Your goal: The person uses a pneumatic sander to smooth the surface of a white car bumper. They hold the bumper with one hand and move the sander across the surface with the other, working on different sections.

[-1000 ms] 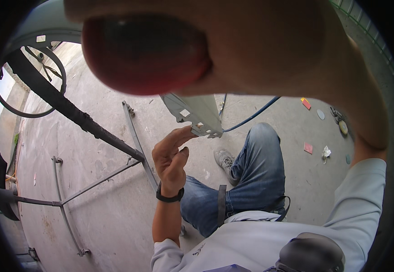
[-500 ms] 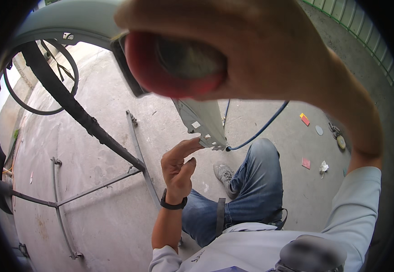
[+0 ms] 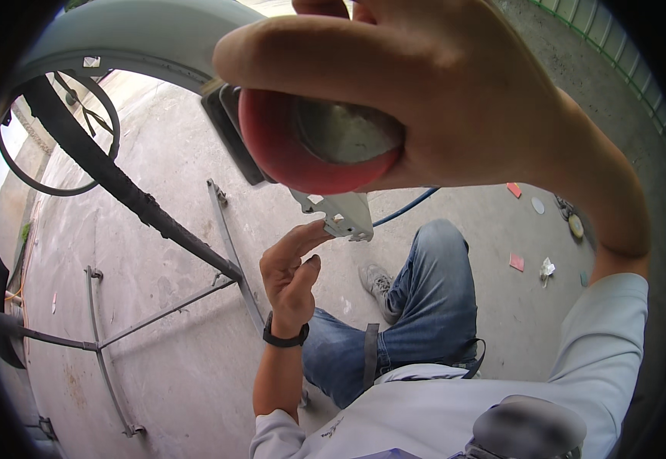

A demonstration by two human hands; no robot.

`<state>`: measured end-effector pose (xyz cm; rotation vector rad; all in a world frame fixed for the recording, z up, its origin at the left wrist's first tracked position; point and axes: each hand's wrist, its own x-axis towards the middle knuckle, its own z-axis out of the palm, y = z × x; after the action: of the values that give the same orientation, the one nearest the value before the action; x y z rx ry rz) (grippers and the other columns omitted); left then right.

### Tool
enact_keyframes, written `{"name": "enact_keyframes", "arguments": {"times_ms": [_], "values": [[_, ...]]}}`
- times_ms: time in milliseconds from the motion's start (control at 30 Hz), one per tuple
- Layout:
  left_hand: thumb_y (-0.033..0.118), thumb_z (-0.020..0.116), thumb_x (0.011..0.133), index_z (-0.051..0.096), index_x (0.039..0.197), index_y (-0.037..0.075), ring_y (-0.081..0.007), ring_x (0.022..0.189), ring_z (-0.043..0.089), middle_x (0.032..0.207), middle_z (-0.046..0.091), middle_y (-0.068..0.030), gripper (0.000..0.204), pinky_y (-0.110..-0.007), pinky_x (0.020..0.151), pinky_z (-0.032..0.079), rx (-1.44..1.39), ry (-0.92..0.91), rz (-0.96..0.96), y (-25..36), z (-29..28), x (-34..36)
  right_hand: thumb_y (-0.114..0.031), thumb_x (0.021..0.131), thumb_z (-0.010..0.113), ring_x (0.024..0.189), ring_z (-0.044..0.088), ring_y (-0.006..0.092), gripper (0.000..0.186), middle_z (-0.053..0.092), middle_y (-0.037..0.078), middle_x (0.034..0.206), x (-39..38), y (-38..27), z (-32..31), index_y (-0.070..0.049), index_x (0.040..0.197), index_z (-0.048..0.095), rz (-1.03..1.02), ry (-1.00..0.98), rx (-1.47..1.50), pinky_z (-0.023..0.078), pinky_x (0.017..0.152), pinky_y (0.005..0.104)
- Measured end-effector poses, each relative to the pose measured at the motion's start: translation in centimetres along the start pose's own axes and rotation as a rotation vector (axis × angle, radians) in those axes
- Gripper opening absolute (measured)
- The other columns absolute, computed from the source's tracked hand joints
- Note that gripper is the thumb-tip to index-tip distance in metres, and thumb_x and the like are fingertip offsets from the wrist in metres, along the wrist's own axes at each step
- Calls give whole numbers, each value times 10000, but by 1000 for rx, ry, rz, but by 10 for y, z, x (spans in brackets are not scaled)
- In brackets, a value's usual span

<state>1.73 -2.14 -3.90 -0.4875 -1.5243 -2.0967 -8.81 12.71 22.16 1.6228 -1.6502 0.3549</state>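
My right hand (image 3: 471, 99) is raised close to the view, its fingers wrapped round a sander (image 3: 272, 149) with a red ring-shaped body and a dark flat pad. The pad is against or very near a grey car fender (image 3: 134, 38), which arches across the upper left; their contact is hidden. Lower down, my left hand (image 3: 287, 275) has its fingers hooked at the fender's notched lower end, thumb bent below. A blue hose (image 3: 406, 207) runs between that end and my right hand, partly hidden.
A metal stand (image 3: 230, 237) with a black-wrapped bar (image 3: 134, 199) is on the left, its legs across the concrete floor (image 3: 164, 367). Red pieces (image 3: 516, 262), a pale disc (image 3: 537, 205) and crumpled paper (image 3: 547, 269) lie at right. My bent knee (image 3: 440, 252) is below the fender.
My right hand and the sander have moved slightly down and to the right. My left hand has shifted a little up and left, still at the fender's end.
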Motion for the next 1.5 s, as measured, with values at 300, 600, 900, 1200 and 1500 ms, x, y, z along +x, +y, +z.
{"name": "enact_keyframes", "arguments": {"times_ms": [300, 600, 900, 1200, 1500], "values": [[-119, 447, 729, 651, 1298, -147, -318, 1211, 712, 1200, 734, -244, 605, -447, 1146, 495, -50, 19, 1, 3, 1, 3, -269, 714, 918, 761, 648, 223, 552, 605, 87, 985, -44, -2, -19, -148, 1174, 638, 83, -23, -1, 552, 659, 345], [-95, 464, 723, 674, 1273, -129, -302, 1161, 732, 1154, 749, -232, 590, -423, 1117, 516, 3, 37, 15, 9, 8, 3, -268, 724, 924, 782, 655, 236, 571, 620, 91, 997, -102, -25, -65, -133, 1188, 621, 202, -77, -72, 557, 693, 357], [-71, 468, 757, 666, 1292, -134, -316, 1163, 734, 1167, 749, -242, 573, -443, 1114, 521, 14, 36, -3, 8, 7, 1, -267, 734, 931, 803, 661, 248, 590, 635, 95, 1009, -30, -7, -23, -118, 1203, 605, 3, 75, -45, 562, 726, 370], [122, 570, 1099, 743, 1188, -73, -259, 1035, 765, 1119, 779, -177, 276, -418, 987, 600, -467, 40, -29, -38, -19, 22, -267, 745, 938, 824, 668, 261, 610, 650, 100, 1022, -38, -5, 35, -102, 1217, 588, -26, 340, 78, 567, 760, 382], [98, 567, 1100, 772, 1002, -24, -230, 1119, 725, 1051, 770, -126, 258, -397, 988, 584, -519, -87, -78, -54, -37, 23, -272, 647, 1001, 941, 681, 277, 832, 607, 123, 1116, -197, -66, 87, -151, 1341, 559, 544, 264, 256, 610, 759, 400]]}}
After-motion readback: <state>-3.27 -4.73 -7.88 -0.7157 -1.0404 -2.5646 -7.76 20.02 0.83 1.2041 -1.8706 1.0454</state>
